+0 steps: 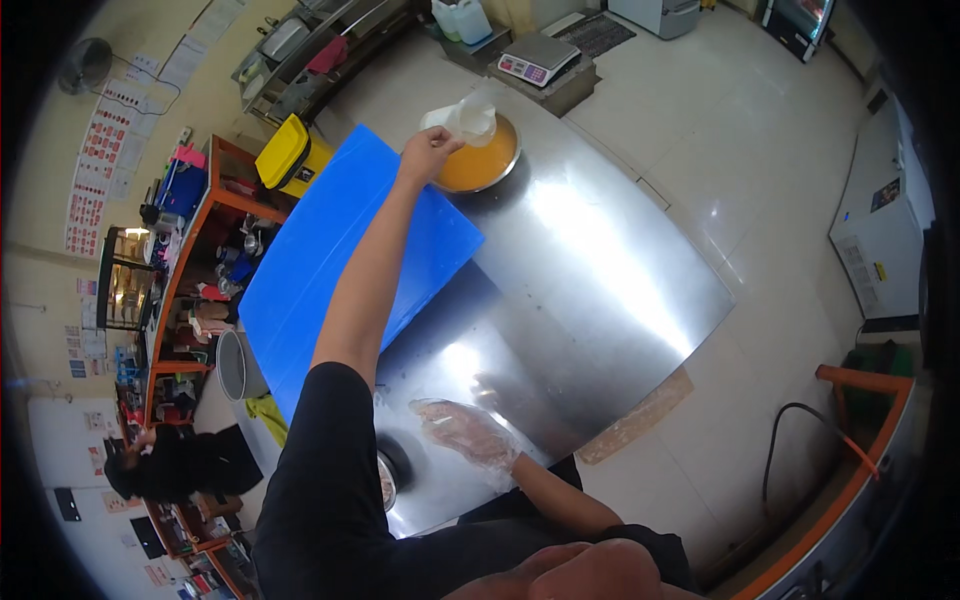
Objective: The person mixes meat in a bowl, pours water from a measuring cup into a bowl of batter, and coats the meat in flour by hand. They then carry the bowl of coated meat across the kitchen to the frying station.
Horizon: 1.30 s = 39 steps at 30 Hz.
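Observation:
My bare left hand point(433, 150) reaches across to the far edge of the steel table point(547, 292) and pinches a translucent white plastic item point(469, 120), whose exact kind I cannot tell. It is over a round metal bowl point(516, 161) of orange liquid point(472, 166). Under my left forearm lies a large blue board point(322, 247). My right hand point(469, 435), in a clear plastic glove, hovers low over or rests on the near part of the table, fingers loosely extended, with nothing visible in it. Partly behind my left sleeve, a small round metal container point(387, 480) shows at the near edge.
Beyond the far edge a digital scale point(540, 58) stands on a block. Left of the table are a yellow lidded bin point(296, 157), a grey bucket point(234, 364), orange-framed shelves point(180, 262) and a person in black point(187, 461). A white chest freezer point(874, 217) stands at right.

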Tool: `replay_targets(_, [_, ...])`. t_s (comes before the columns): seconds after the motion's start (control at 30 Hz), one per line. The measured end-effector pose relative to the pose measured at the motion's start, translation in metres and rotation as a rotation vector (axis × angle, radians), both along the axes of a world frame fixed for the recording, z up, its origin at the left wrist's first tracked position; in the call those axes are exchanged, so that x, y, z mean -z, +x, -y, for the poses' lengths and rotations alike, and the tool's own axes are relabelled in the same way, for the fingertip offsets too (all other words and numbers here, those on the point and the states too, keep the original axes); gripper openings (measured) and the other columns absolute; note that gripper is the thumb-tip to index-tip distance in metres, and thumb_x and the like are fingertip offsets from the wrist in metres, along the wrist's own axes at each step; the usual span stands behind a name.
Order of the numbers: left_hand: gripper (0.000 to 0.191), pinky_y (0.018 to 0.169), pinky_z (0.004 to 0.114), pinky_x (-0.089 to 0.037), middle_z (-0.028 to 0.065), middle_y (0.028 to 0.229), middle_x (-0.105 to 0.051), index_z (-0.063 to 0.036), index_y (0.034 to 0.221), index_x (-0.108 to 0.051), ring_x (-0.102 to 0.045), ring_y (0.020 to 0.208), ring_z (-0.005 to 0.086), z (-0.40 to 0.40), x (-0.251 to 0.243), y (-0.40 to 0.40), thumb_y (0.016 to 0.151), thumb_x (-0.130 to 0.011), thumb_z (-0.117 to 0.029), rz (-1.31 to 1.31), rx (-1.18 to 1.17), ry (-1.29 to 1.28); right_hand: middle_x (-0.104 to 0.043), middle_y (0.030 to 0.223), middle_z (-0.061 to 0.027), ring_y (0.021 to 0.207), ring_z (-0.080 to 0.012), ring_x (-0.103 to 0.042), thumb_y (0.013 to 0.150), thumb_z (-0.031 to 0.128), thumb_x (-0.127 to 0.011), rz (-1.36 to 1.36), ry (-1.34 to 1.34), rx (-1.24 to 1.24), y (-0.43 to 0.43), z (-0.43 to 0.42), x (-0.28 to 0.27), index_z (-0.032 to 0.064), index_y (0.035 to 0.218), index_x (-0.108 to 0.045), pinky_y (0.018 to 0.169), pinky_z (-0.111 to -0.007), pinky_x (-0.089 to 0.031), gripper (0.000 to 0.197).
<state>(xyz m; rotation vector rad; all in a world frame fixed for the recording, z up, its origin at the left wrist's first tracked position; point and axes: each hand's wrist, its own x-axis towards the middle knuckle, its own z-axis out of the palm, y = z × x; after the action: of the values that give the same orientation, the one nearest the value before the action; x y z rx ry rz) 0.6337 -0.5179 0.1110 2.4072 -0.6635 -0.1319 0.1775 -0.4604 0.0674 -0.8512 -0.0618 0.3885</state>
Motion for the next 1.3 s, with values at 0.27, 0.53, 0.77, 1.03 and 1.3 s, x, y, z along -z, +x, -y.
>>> replay_targets(0.27, [0.025, 0.079, 0.027, -0.049, 0.0016, 0.090, -0.067, -0.0048, 0.096, -0.068, -0.062, 0.085, 0.0111, -0.071, -0.072, -0.064, 0.093, -0.073, -0.029, -0.194, -0.046, -0.430, -0.060, 0.134, -0.0061, 0.114, -0.0169, -0.063, 0.098, 0.017, -0.063, 0.065, -0.045, -0.009, -0.005, -0.003, -0.010, 0.0057, 0.134, -0.055, 0.098, -0.031, -0.051, 0.038])
replay_targets(0.53, [0.015, 0.082, 0.025, -0.049, 0.0022, 0.094, -0.066, -0.0041, 0.099, -0.067, -0.061, 0.088, 0.0094, -0.258, -0.150, -0.250, 0.093, -0.072, -0.017, -0.134, -0.297, -0.707, -0.057, 0.136, -0.0066, 0.122, -0.0181, -0.055, 0.088, 0.001, -0.065, 0.248, -0.101, -0.148, -0.008, -0.003, -0.031, 0.0073, 0.137, -0.055, 0.104, -0.035, -0.047, 0.051])
replay_targets(0.77, [0.015, 0.084, 0.025, -0.049, 0.0013, 0.108, -0.061, -0.0035, 0.099, -0.064, -0.060, 0.095, 0.0095, -0.417, -0.140, -0.446, 0.089, -0.075, -0.008, -0.056, -0.668, -0.659, -0.058, 0.133, -0.0053, 0.113, -0.0131, -0.058, 0.093, 0.007, -0.066, 0.014, -0.119, -0.411, -0.023, -0.038, -0.047, 0.0072, 0.135, -0.057, 0.095, -0.028, -0.049, 0.043])
replay_targets(1.03, [0.017, 0.079, 0.035, -0.051, 0.0090, 0.095, -0.065, -0.0009, 0.088, -0.069, -0.063, 0.091, 0.0251, -0.467, -0.092, -0.587, 0.082, -0.080, -0.013, 0.237, -0.934, 0.009, -0.061, 0.120, -0.0028, 0.100, -0.0083, -0.058, 0.096, 0.022, -0.069, 0.010, -0.168, -0.501, -0.040, -0.076, -0.059, 0.0041, 0.137, -0.056, 0.087, -0.024, -0.048, 0.047])
replay_targets(1.3, [0.017, 0.081, 0.038, -0.050, 0.0095, 0.098, -0.066, -0.0020, 0.088, -0.069, -0.062, 0.092, 0.0276, -0.472, -0.051, -0.620, 0.079, -0.080, -0.010, 0.433, -0.909, 0.235, -0.065, 0.112, -0.0009, 0.093, -0.0055, -0.060, 0.091, 0.018, -0.074, 0.001, -0.171, -0.457, -0.050, -0.082, -0.056, 0.0018, 0.134, -0.057, 0.080, -0.021, -0.049, 0.049])
